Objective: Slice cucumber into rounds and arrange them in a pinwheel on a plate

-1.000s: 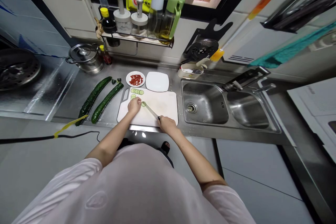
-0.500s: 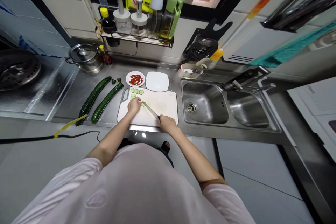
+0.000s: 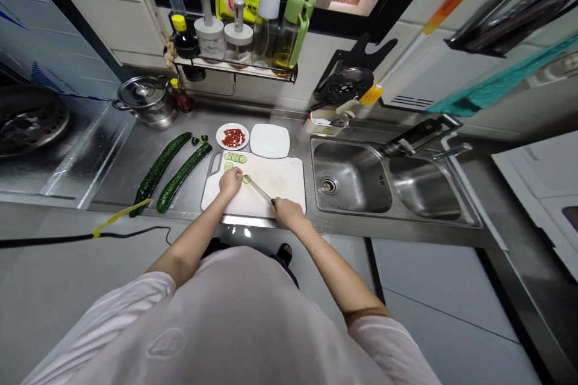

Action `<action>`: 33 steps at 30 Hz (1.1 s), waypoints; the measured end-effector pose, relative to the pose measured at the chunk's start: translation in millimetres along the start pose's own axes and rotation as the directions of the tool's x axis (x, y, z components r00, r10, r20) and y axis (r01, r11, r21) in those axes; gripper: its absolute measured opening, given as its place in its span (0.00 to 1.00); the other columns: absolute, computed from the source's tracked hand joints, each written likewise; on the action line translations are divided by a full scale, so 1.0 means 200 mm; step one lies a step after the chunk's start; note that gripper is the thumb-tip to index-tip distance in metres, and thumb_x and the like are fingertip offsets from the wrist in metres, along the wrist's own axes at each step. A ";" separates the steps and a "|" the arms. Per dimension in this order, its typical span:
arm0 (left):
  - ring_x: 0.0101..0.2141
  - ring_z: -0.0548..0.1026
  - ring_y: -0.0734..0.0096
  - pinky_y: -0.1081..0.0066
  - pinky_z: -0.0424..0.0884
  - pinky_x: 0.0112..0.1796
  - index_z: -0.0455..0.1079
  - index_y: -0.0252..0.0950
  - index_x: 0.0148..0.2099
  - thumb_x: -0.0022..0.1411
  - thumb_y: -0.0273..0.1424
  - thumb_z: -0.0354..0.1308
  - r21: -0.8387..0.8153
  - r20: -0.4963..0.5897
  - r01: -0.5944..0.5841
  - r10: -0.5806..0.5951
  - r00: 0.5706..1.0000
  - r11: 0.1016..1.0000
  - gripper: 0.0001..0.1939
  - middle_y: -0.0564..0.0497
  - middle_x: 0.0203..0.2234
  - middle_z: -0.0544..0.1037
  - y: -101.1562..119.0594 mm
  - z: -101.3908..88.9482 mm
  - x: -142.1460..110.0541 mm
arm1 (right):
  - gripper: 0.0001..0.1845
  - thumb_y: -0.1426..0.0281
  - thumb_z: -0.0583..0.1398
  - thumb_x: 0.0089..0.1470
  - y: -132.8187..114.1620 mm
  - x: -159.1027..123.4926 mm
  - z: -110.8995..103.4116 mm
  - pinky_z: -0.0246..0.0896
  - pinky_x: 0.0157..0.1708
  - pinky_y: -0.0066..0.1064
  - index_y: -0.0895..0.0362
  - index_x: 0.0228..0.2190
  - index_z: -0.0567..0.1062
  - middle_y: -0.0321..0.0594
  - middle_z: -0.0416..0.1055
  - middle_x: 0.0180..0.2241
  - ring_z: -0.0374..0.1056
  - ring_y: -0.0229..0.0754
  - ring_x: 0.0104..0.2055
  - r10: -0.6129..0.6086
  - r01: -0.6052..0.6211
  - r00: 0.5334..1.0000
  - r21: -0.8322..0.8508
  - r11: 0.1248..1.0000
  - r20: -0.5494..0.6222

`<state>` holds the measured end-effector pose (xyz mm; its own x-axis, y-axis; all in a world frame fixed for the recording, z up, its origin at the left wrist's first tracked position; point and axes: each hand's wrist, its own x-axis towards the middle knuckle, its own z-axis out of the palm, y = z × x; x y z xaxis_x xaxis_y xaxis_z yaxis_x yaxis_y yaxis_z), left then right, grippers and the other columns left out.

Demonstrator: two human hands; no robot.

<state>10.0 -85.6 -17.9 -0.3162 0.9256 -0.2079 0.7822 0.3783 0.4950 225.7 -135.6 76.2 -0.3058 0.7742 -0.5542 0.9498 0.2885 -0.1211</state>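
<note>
A white cutting board [image 3: 280, 189] lies on the steel counter. My left hand [image 3: 230, 182] is curled over a cucumber piece [image 3: 246, 178] on the board, mostly hiding it. My right hand [image 3: 286, 213] grips the handle of a knife [image 3: 259, 190] whose blade reaches the cucumber's cut end. Several cucumber slices [image 3: 233, 158] lie at the board's far left corner.
Two whole cucumbers [image 3: 174, 171] lie left of the board. A small plate of red chillies [image 3: 232, 136] and a white dish [image 3: 270, 140] sit behind it. A double sink [image 3: 383, 183] is to the right. A steel pot [image 3: 145, 99] and a condiment rack [image 3: 235, 36] stand at the back.
Almost nothing has changed; both hands stay at the cucumber and knife, with only a slight camera shift.
</note>
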 end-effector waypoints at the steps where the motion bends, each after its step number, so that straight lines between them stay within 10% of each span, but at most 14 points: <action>1: 0.40 0.74 0.65 0.71 0.65 0.37 0.72 0.43 0.43 0.60 0.34 0.54 -0.001 0.000 -0.003 0.003 1.000 1.000 0.10 0.50 0.40 0.78 0.00 0.00 0.00 | 0.18 0.64 0.48 0.64 0.01 -0.01 0.00 0.61 0.42 0.35 0.60 0.46 0.71 0.53 0.74 0.43 0.71 0.49 0.47 0.004 -0.004 1.000 -0.003 1.000 0.001; 33: 0.38 0.73 0.66 0.71 0.63 0.34 0.71 0.43 0.42 0.60 0.34 0.53 -0.006 0.004 -0.031 0.031 1.000 1.000 0.08 0.51 0.36 0.77 -0.02 0.01 0.02 | 0.19 0.63 0.48 0.63 0.02 0.03 0.04 0.62 0.41 0.36 0.61 0.45 0.72 0.53 0.75 0.43 0.71 0.50 0.46 -0.012 0.013 1.000 0.019 1.000 -0.020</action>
<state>6.4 -82.9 -23.6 -0.2902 0.9367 -0.1957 0.7882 0.3499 0.5063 229.2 -134.2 66.1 -0.3186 0.7815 -0.5364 0.9469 0.2877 -0.1433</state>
